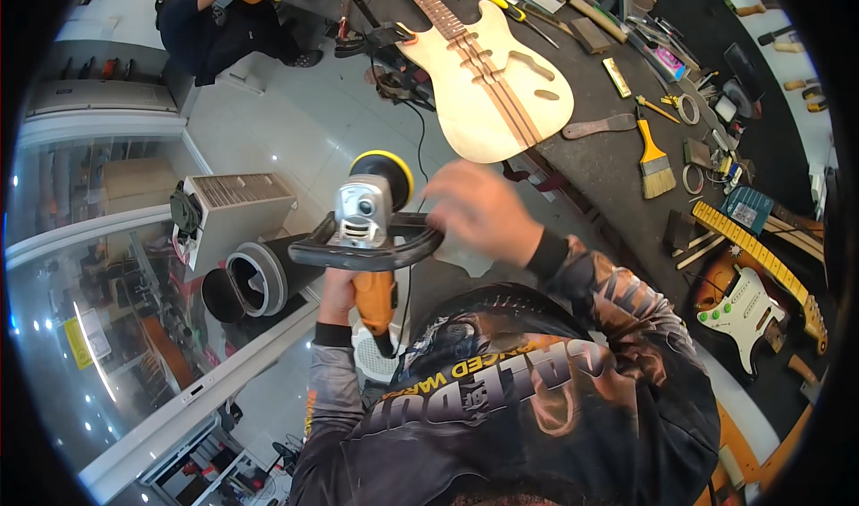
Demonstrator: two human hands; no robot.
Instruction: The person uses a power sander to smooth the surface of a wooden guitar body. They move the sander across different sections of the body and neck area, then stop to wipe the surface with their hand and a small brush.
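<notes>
My left hand (335, 296) is wrapped round the orange body of a polisher (375, 302), below its black loop handle. The tool has a silver gear head and a round yellow-edged pad, which points up and away from me over the floor. My right hand (479, 209) is beside the right end of the loop handle, close to the pad. Motion smears its fingers, and whether they touch the tool I cannot make out. Just beyond it lies a pale unfinished electric guitar body (501, 85) with darker centre stripes, its neck running away from me.
The dark workbench (595, 170) on the right holds a paintbrush (656, 161), a yellow screwdriver (506, 7), a sunburst guitar (738, 300) and many hand tools. A cord (420, 139) runs past the bench. At far left a co-worker (210, 23) sits with another guitar.
</notes>
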